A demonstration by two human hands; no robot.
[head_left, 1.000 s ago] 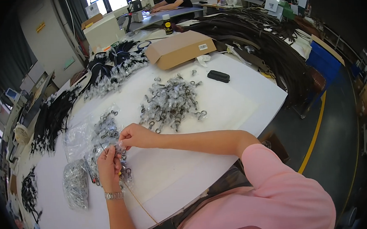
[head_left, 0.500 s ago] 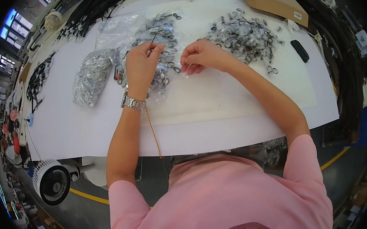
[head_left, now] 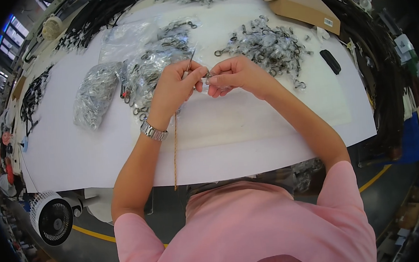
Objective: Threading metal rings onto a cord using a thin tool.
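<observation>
Item: tan cord (head_left: 175, 151), thin; long axis runs from the near edge of the white worktop (head_left: 73, 156) toward the far edge, its lower end hanging past the near edge.
Left hand (head_left: 174, 87): raised mid-worktop, wrist bent, fingers pinched on the cord's upper end.
Right hand (head_left: 234, 75): meets it fingertip to fingertip, fingers clenched on a small metal clasp (head_left: 206, 75).
Adjacent: loose clasp heap (head_left: 272, 47) beyond the hands.

Flat brown cardboard box (head_left: 300, 5) sits at one o'clock on the white table (head_left: 248, 128), a small white label (head_left: 328, 22) on its near corner. Clear plastic bags (head_left: 96, 93) of metal parts bunch at ten o'clock.
</observation>
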